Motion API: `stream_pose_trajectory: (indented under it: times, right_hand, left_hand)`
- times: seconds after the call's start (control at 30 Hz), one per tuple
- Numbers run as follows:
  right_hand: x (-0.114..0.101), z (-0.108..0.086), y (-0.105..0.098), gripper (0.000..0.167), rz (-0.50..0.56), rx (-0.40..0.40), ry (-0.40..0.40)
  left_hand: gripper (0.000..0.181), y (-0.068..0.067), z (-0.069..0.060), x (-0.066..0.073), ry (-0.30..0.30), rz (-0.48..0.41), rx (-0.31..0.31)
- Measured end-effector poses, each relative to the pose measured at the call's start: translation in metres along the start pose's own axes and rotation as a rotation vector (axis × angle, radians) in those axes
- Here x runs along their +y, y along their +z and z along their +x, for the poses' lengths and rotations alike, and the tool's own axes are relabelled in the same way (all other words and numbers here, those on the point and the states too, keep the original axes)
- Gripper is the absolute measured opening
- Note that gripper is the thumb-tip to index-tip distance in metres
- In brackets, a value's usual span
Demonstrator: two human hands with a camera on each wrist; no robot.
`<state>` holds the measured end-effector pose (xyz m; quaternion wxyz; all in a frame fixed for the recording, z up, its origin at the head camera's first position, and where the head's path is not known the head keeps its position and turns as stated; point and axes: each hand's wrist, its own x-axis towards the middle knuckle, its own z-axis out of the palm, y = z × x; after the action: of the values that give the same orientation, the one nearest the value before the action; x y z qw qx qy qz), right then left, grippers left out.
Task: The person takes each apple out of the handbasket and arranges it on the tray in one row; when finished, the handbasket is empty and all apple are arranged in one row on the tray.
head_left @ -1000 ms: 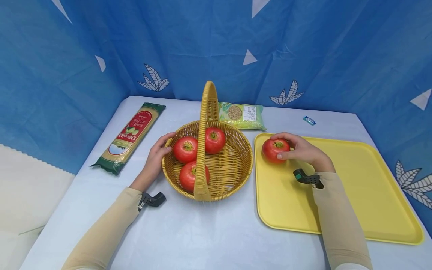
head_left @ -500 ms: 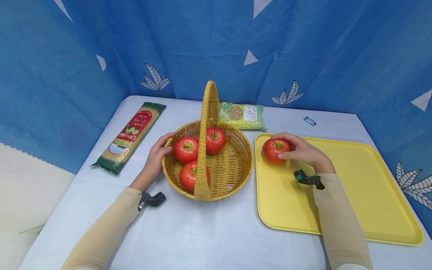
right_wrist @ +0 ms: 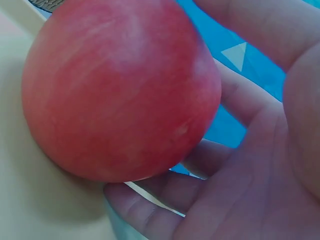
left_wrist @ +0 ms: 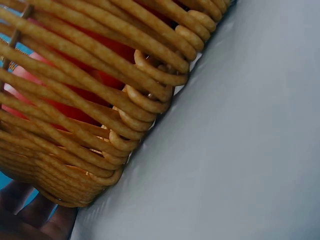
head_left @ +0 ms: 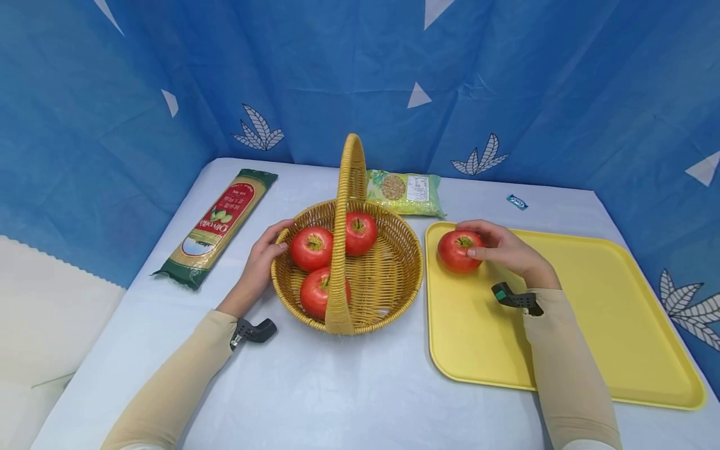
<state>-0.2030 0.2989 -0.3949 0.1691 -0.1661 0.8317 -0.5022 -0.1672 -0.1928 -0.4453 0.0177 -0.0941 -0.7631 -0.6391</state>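
Observation:
In the head view, a wicker basket (head_left: pixel 388 294) with a tall handle stands mid-table, holding three red apples, one of them a front apple (head_left: pixel 317 294). My left hand (head_left: pixel 260 262) holds the basket's left rim, thumb over the edge; in the left wrist view its fingers (left_wrist: pixel 37 212) lie against the outside of the wicker. Another red apple (head_left: pixel 457 253) rests on the yellow tray's left end. My right hand (head_left: pixel 506 250) is loosely around its right side. In the right wrist view, a gap parts the thumb from this apple (right_wrist: pixel 120 95); the fingers lie behind and beside it.
The yellow tray (head_left: pixel 596 319) covers the table's right side. A long pasta packet (head_left: pixel 219 225) lies at left. Behind the basket is a green food packet (head_left: pixel 413 194). A small blue wrapper (head_left: pixel 517 201) lies beyond the tray. Blue cloth hangs at the back.
My right thumb and fingertips have slid slightly right over the apple, and their hold looks looser. The apple stays put on the tray. My left hand and the basket have not visibly moved.

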Motion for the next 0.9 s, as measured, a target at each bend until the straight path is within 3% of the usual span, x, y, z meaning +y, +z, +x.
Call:
stream_pose_trajectory:
  times: [0.27,0.37,0.53,0.67,0.9]
  right_hand:
    - [-0.008,-0.004,-0.001,0.054,0.027,0.099,-0.008]
    - [-0.013,-0.006,-0.002,0.047,0.060,0.172,-0.072]
    - [-0.027,-0.011,-0.002,0.042,0.207,0.290,-0.214]
    - [-0.043,-0.016,0.002,0.042,0.279,0.312,-0.278]
    - [-0.075,-0.018,0.027,0.041,0.237,0.297,-0.301]
  left_hand:
    - [0.053,0.000,-0.001,0.001,-0.003,-0.008,-0.002]
    - [0.052,0.001,-0.001,0.001,0.001,-0.011,0.000]
    - [0.052,0.002,-0.001,0.003,0.008,-0.005,0.000]
    - [0.053,0.001,0.000,0.003,0.001,-0.004,0.002]
    - [0.053,0.000,0.000,0.001,-0.011,0.000,-0.007]
